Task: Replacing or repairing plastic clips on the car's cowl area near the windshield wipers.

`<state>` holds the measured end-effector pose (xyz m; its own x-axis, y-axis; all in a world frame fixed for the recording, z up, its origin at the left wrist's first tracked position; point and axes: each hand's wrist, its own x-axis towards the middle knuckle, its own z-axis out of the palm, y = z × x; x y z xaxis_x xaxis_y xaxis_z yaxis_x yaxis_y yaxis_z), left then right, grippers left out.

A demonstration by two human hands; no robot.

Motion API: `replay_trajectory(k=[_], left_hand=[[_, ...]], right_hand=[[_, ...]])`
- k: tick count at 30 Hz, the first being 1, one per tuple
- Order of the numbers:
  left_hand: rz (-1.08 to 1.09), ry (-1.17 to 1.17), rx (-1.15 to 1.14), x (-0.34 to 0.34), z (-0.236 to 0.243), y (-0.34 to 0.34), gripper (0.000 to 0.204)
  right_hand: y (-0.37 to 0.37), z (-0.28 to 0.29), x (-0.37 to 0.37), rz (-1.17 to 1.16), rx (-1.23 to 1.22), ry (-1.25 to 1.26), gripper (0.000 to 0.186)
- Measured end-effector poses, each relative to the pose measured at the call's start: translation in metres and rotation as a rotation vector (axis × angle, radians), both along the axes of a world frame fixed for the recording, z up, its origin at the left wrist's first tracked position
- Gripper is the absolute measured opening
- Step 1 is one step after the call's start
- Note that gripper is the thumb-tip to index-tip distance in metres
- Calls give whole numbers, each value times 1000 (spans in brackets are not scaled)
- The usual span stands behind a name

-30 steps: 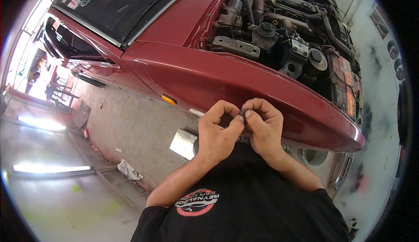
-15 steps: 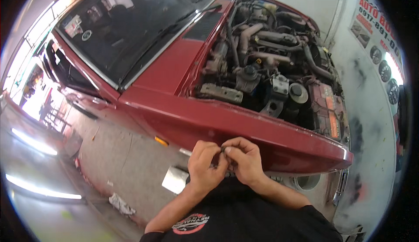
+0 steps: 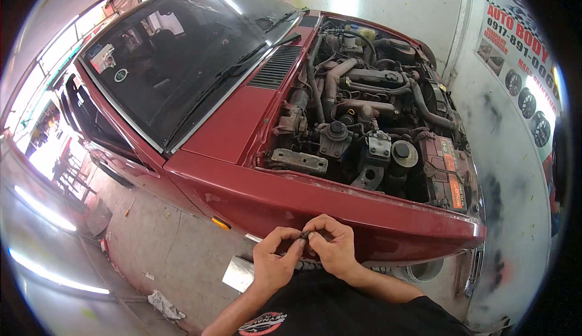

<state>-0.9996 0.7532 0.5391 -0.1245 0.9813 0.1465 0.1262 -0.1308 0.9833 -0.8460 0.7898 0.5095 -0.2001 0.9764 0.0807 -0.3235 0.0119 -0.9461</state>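
Observation:
My left hand point(image 3: 277, 258) and my right hand point(image 3: 331, 250) meet near the bottom centre, thumbs and forefingers pinched together on a small dark object point(image 3: 305, 235), too small and covered to make out. Both hands are in front of the red front fender point(image 3: 397, 227) of a car, below its open engine bay point(image 3: 370, 93). An orange side marker point(image 3: 220, 223) sits on the fender to the left of my hands.
The car's dark windscreen point(image 3: 176, 51) is at upper left. A silver panel point(image 3: 237, 273) lies below the fender. A white wall point(image 3: 509, 172) with a banner runs along the right, and reflective panels point(image 3: 42, 239) with strip lights stand at the left.
The view has tilted up, bringing more windscreen, engine and banner into sight, so my hands now appear lower in the picture. They stay pinched together on the small object.

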Motion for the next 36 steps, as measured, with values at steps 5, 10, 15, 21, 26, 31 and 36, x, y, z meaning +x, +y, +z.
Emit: replay_trajectory(k=[5, 10, 15, 21, 26, 31, 36], left_hand=[[27, 133, 81, 1, -1, -3, 14], [87, 36, 51, 4, -3, -9, 8], [90, -107, -157, 0, -13, -21, 5], [24, -369, -264, -2, -16, -46, 5], [-124, -601, -323, -4, -17, -79, 10], [-303, -654, -316, -5, -17, -128, 18], [-412, -698, -429, -8, -32, -187, 12]], right_hand=[[-1, -2, -4, -3, -43, 42, 12], [-4, -10, -4, 82, -120, 103, 12], [-26, -1, -7, 56, 48, -61, 10], [-60, -6, -11, 94, -26, 34, 10], [-99, -9, -6, 52, -12, 93, 9], [-158, 2, 2, -114, 226, -56, 9], [-240, 2, 12, -179, 280, -296, 10]])
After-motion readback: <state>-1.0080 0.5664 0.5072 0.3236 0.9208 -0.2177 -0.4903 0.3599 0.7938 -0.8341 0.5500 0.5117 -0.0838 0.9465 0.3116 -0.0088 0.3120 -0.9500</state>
